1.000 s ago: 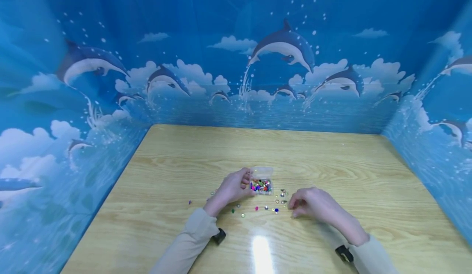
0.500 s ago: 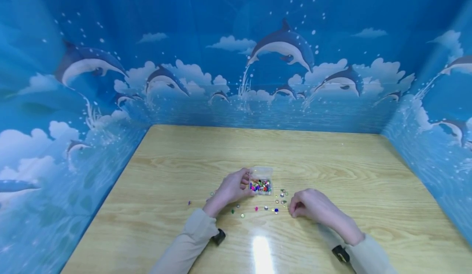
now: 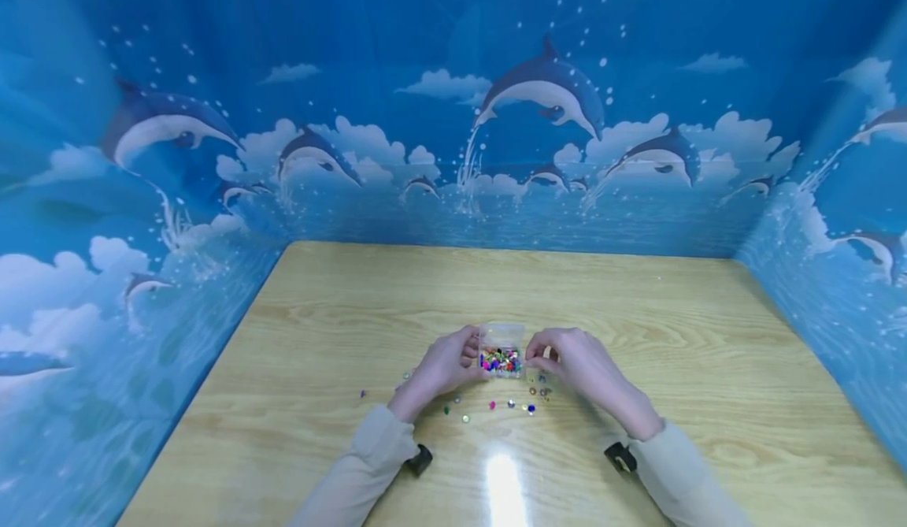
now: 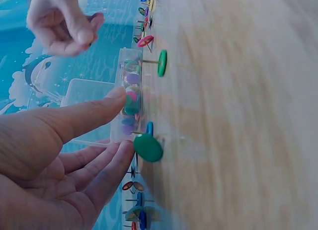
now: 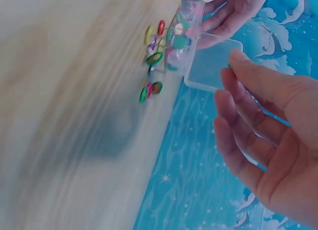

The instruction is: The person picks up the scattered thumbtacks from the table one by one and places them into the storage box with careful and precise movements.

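Note:
A small clear plastic box (image 3: pixel 503 335), lid tipped back, stands on the wooden table full of colourful thumbtacks. My left hand (image 3: pixel 445 365) holds it by its left side; in the left wrist view the thumb lies on the front wall and the fingers curl at the near end. My right hand (image 3: pixel 577 360) is raised just right of the box. Its thumb and index fingertip pinch a tiny thumbtack, of which only a speck of green (image 5: pixel 229 66) shows. Several loose tacks lie around, among them a pink tack (image 3: pixel 492 406) and a green tack (image 4: pixel 148 147).
More loose tacks, points exposed, lie to the right of the box beneath my right hand, with a blue tack (image 3: pixel 531 408) in front. A lone purple tack (image 3: pixel 363 393) sits far left. A dolphin-print curtain (image 3: pixel 453 196) encloses the table's back and sides.
My right hand has picked up a tack from the table on the right and moved up and left to beside the box. The left hand has stayed at the box.

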`<state>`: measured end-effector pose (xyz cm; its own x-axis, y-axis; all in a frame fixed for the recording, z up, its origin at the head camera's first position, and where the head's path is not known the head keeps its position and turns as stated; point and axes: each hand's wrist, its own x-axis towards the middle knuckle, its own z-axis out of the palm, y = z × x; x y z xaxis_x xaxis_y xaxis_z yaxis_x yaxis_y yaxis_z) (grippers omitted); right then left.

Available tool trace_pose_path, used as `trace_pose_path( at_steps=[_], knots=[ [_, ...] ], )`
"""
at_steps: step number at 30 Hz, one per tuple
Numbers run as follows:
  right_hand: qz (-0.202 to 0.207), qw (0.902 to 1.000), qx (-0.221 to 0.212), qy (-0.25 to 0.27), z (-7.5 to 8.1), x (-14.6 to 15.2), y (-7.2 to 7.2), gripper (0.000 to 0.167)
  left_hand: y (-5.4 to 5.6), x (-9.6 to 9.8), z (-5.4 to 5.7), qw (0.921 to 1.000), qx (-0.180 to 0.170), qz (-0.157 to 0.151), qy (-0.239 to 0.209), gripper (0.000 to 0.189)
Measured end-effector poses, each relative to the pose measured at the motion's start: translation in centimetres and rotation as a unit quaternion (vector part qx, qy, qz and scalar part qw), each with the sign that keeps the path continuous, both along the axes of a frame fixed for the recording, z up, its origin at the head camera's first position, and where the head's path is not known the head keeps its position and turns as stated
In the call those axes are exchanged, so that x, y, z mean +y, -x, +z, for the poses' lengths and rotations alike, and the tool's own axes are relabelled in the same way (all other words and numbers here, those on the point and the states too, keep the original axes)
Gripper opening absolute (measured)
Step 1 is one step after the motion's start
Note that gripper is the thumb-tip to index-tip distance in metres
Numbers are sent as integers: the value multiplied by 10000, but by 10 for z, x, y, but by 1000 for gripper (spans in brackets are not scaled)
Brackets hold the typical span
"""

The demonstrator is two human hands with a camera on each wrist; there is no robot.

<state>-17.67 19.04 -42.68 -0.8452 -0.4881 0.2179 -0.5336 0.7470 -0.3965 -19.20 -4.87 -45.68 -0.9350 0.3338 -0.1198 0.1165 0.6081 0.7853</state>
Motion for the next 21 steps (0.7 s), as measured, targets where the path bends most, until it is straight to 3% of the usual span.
trace_pose_path(
  at_steps=[6, 13, 21],
  knots=[
    [-152, 9997, 193, -57, 2, -15, 10, 7, 1, 1, 0, 10000, 81, 4, 7, 71],
    [-301, 9992, 256, 14, -3, -22, 12, 10, 1, 1, -1, 10000, 26, 13, -31, 71],
    [-339, 9993, 72, 136, -4, -21, 12, 17, 1, 1, -1, 9999, 32, 66, 82, 70]
  ],
)
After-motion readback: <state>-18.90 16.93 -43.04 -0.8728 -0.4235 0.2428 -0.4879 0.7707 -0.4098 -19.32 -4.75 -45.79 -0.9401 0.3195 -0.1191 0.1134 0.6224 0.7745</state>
